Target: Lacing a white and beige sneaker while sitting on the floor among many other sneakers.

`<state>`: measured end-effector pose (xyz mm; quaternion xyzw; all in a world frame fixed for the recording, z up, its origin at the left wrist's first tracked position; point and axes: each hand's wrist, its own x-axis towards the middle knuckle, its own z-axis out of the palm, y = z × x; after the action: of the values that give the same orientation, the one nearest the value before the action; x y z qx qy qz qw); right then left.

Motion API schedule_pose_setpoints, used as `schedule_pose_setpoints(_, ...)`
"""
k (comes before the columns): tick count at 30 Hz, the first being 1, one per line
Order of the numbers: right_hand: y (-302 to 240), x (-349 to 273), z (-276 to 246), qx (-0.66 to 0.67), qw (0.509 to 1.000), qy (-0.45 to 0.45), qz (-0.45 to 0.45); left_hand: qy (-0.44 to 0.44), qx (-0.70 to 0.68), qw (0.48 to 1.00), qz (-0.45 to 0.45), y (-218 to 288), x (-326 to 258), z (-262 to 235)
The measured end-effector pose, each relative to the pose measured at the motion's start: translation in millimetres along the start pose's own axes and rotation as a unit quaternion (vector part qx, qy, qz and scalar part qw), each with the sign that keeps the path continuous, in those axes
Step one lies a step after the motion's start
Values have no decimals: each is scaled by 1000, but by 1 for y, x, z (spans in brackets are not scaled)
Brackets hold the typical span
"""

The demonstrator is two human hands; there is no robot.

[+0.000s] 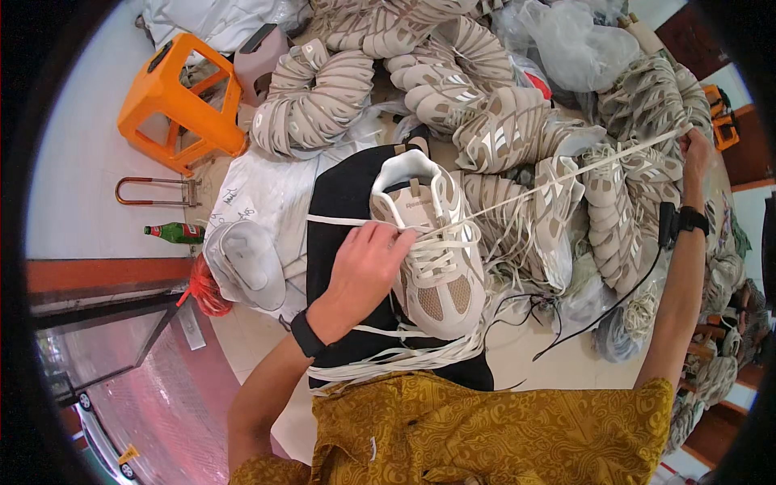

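A beige and white sneaker (440, 295) rests on the black cloth (339, 186) over my lap, its toe toward me. Cream shoelace runs through its lower eyelets. My right hand (695, 153) is raised far out to the right, closed on the end of the shoelace (558, 179), which stretches taut and slanting up from the sneaker. At the sneaker's upper eyelets, my left hand (370, 257) is closed with its fingertips pinching the lace beside the tongue. Several loose laces (396, 354) lie across my lap below the toe.
Coiled rows of matching sneakers (315, 101) are heaped ahead and to the right. An orange stool (182, 105), a green bottle (176, 234) and a white sack (291, 174) with shoe-shaped white pieces (246, 263) are on the left. A black cable (602, 319) hangs near my right arm.
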<state>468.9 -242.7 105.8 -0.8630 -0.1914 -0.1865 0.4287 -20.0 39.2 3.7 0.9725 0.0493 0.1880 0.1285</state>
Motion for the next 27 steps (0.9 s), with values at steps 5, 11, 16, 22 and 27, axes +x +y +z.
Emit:
schedule_pose_setpoints(5,-16,-10,14,110,989,-77,69,22,9,999,-38,-11,2,7)
schedule_pose_setpoints(11,-50,-44,56,73,974,-205,59,-92,18,994,-57,-20,2,-7)
schedule_pose_setpoints(16,-73,-58,65,95,967,-237,7,94,88,992,0,-19,6,-2)
schedule_pose_setpoints(22,-72,-48,51,72,980,-184,14,-3,125,991,-42,-19,2,10)
schedule_pose_setpoints(27,-35,-23,35,80,986,-146,-19,1,154,987,-43,-49,-8,-18)
